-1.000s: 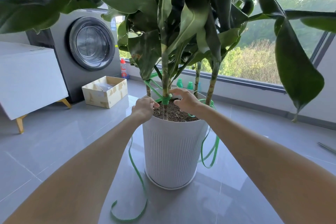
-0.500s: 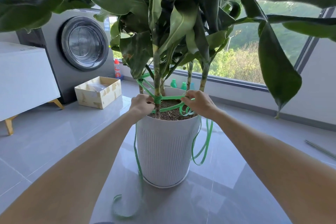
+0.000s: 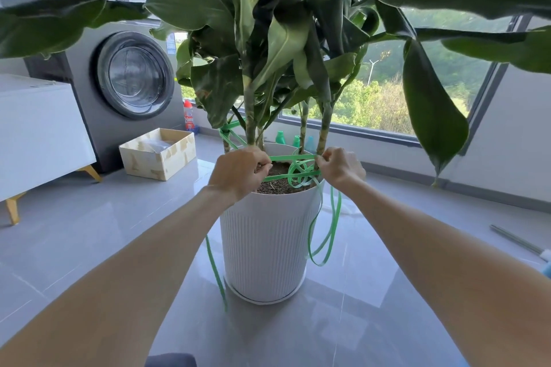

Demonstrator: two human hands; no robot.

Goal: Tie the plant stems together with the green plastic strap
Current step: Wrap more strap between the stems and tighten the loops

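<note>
Pinching flat green plastic strap (image 3: 293, 157) in left hand (image 3: 238, 171) and right hand (image 3: 340, 168), fingers curled tight. Stretched in two bands over soil of white ribbed round pot (image 3: 265, 241), coiled by right hand, slack hanging down both pot sides. Also wrapped round mottled green plant stems (image 3: 250, 125) above pot rim.

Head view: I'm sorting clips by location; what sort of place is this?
Likely a home laundry corner: grey front-loading washing machine, wide glass window, white ribbed plant pot on grey floor tiles.

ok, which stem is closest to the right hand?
The rightmost stem, thick and banded, right behind the right hand pinching the green strap; the others stand further left.
</note>
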